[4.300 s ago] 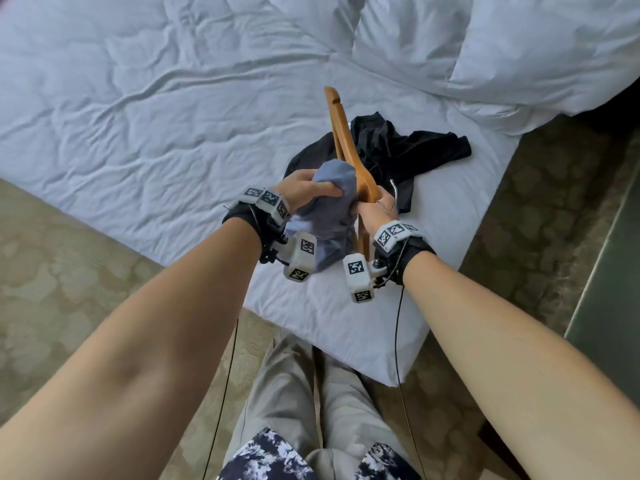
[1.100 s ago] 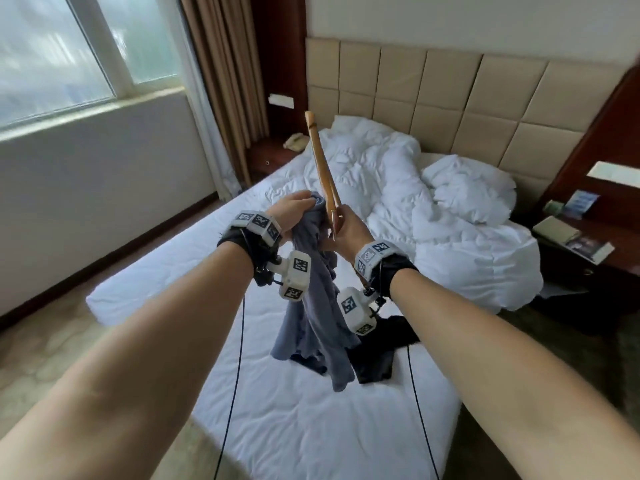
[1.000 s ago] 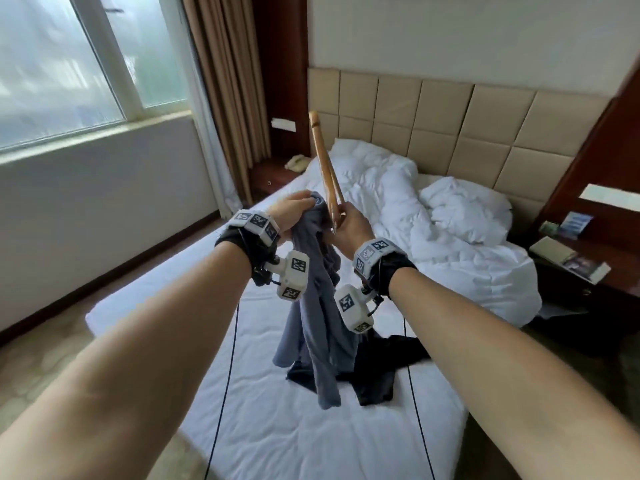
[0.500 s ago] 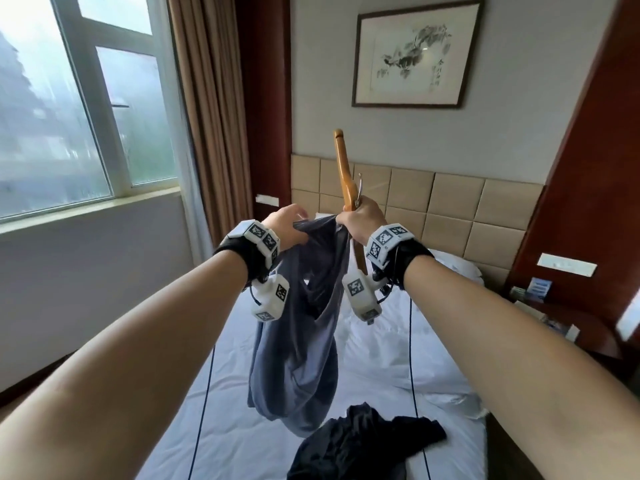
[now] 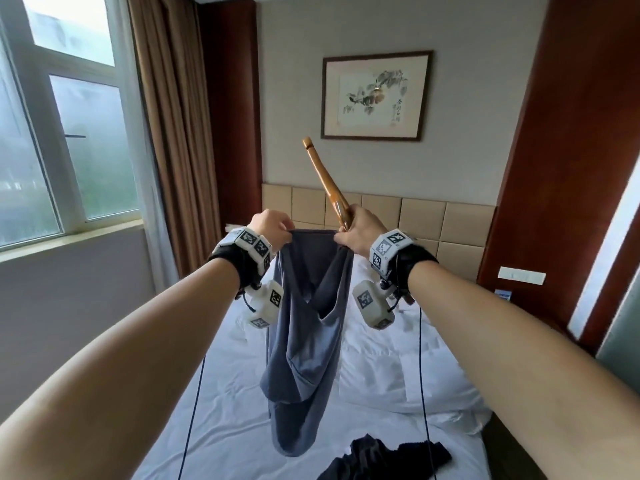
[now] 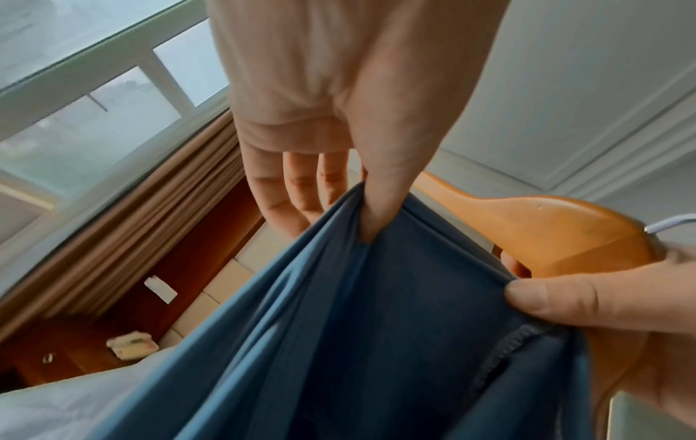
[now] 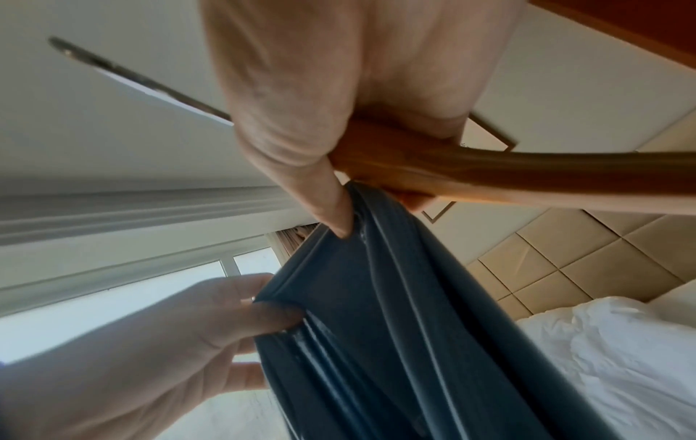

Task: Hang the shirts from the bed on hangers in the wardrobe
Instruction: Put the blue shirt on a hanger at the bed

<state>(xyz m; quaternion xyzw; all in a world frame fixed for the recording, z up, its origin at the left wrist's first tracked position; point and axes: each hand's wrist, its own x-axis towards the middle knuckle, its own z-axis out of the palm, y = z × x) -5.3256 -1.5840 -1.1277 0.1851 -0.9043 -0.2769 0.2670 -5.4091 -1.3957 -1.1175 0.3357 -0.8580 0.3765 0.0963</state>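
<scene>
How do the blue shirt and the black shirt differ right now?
The blue shirt hangs in the air, stretched between the left hand and right hand; the black shirt lies crumpled on the bed, untouched. The blue shirt is beside the wooden hanger; the black shirt has none. Both are unhung.

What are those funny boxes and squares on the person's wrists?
Both forearms are bare, with no sleeves. Each wrist wears a black band topped with white blocks printed with black-and-white square patterns. Below each wrist hangs a small rounded white camera bearing the same patterns. A thin dark cable trails down from each wrist.
</scene>
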